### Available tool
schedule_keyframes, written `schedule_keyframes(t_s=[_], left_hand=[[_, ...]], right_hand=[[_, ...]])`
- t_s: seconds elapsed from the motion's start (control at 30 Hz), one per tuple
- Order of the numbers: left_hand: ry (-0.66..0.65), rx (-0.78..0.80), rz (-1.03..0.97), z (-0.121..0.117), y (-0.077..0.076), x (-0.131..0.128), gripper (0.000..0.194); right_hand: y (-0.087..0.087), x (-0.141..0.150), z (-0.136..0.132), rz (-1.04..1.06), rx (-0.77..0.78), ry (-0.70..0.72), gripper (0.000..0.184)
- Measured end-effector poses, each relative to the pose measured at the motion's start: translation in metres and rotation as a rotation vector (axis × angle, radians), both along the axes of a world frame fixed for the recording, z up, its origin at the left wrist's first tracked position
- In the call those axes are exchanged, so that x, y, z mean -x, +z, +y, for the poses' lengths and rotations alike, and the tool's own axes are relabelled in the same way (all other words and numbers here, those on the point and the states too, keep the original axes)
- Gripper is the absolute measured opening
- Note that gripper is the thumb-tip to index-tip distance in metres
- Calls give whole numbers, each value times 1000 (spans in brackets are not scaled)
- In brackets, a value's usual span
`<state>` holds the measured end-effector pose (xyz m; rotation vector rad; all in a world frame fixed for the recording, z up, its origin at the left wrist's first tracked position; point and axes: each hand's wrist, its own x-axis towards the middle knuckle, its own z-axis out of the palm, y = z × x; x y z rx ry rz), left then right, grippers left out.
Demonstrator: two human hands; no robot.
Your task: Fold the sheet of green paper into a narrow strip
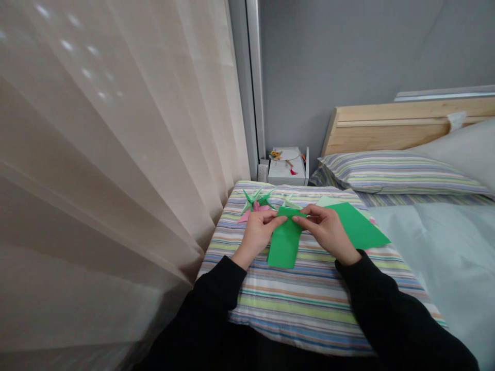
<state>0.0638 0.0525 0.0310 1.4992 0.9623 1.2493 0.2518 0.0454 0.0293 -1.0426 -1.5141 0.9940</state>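
Observation:
A folded strip of green paper (284,245) lies on a striped pillow (305,299) in front of me. My left hand (258,233) pinches its upper left corner. My right hand (327,229) pinches the upper right edge of the same strip. Both hands have fingers pressed together on the paper. A larger green sheet (359,226) lies flat under and to the right of my right hand. Finished green folded paper figures (257,198) and a bit of pink paper (251,212) sit just beyond my left hand.
A sheer curtain (108,154) hangs close on the left. A second striped pillow (394,172) and a grey pillow (464,149) lie against the wooden headboard (386,126). A white bedside box (286,166) with small items stands at the back. Pale bedding (444,247) spreads to the right.

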Motion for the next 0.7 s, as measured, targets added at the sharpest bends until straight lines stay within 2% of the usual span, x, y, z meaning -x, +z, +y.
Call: schedule_keyframes(t_s=[0.3, 0.7], left_hand=[[-64, 218, -160, 5, -14, 2, 39], [-76, 231, -204, 2, -6, -1, 37]], right_hand=[[8, 1, -3, 19, -62, -46, 35], [10, 2, -4, 38, -71, -59, 33]])
